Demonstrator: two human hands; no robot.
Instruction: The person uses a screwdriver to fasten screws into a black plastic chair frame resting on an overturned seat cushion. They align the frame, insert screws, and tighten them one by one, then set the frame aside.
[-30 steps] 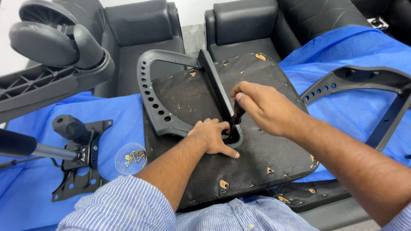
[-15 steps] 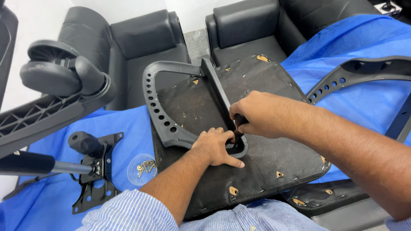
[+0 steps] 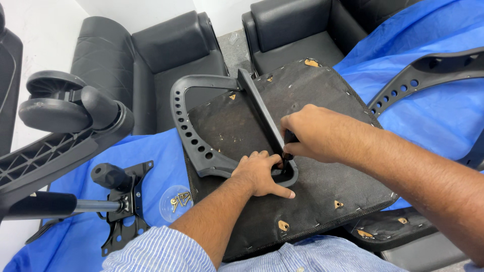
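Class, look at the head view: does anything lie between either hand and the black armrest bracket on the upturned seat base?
Nothing visible does. The left hand already presses flat on the lower end of the armrest bracket, and the right hand holds a dark tool handle down at that same end. The small dish of screws lies apart, on the blue sheet.
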